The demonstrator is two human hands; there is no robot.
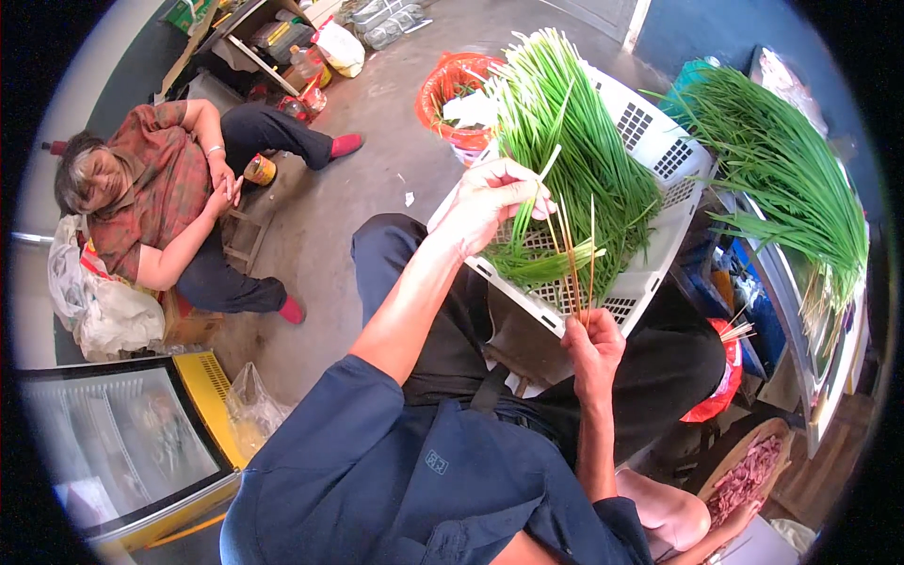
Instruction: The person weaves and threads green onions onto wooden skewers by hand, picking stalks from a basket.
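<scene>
My left hand [494,200] pinches a few garlic chives [524,218], with one pale stem end sticking up past the fingertips. Lower down, my right hand [594,350] grips thin wooden skewers [572,254] by their lower ends, points upward. The skewer tips reach close to the left fingertips; whether they touch the chives I cannot tell. Across my lap rests a white plastic crate [673,207], and a big heap of green chives [574,132] fills much of it. A small bunch of cut chives [541,266] lies at its near edge.
More chives [782,160] lie on a stand at right. Beyond the crate is a red-lined bucket [452,89]. Someone's hand is at a basket of meat pieces [744,480], lower right. Another person [169,188] sits at left, near a glass-lidded yellow freezer [122,433].
</scene>
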